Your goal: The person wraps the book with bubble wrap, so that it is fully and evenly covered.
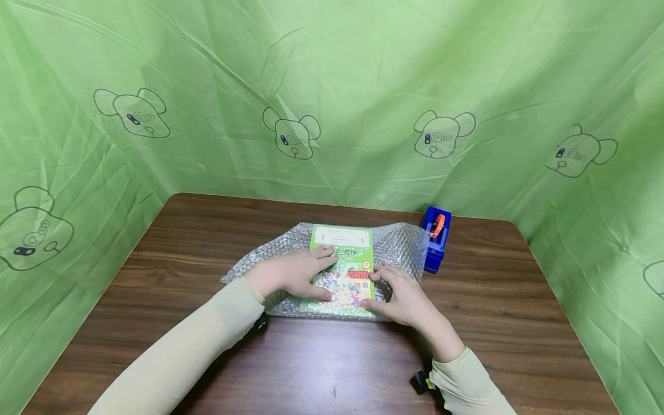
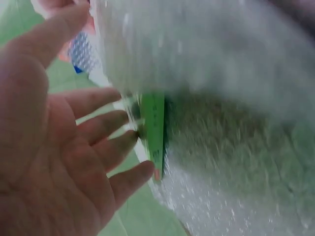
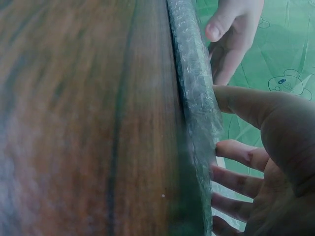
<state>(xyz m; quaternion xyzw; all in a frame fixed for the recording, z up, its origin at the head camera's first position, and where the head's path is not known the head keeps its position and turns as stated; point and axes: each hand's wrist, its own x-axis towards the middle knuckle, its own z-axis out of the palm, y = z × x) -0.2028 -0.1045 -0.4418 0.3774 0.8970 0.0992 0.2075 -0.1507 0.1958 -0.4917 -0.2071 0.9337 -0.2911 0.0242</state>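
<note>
A book with a green illustrated cover [image 1: 342,237] lies on a sheet of bubble wrap [image 1: 402,245], whose near part is folded up over the cover's lower portion. My left hand [image 1: 295,273] rests on the book's left side with its fingers spread. At the right edge my right hand [image 1: 407,297] touches the wrapped book, thumb and fingers apart. In the left wrist view, the book's green edge [image 2: 156,132] shows beside the fingertips, and blurred bubble wrap fills much of the frame. The right wrist view shows the near bubble-wrap fold [image 3: 194,69] along the fingertips.
A blue tape dispenser [image 1: 434,256] with an orange ring stands behind and right of the book, partly behind the wrap's right end. The brown wooden table [image 1: 498,300] is enclosed by green cloth [image 1: 358,86] at the back and sides.
</note>
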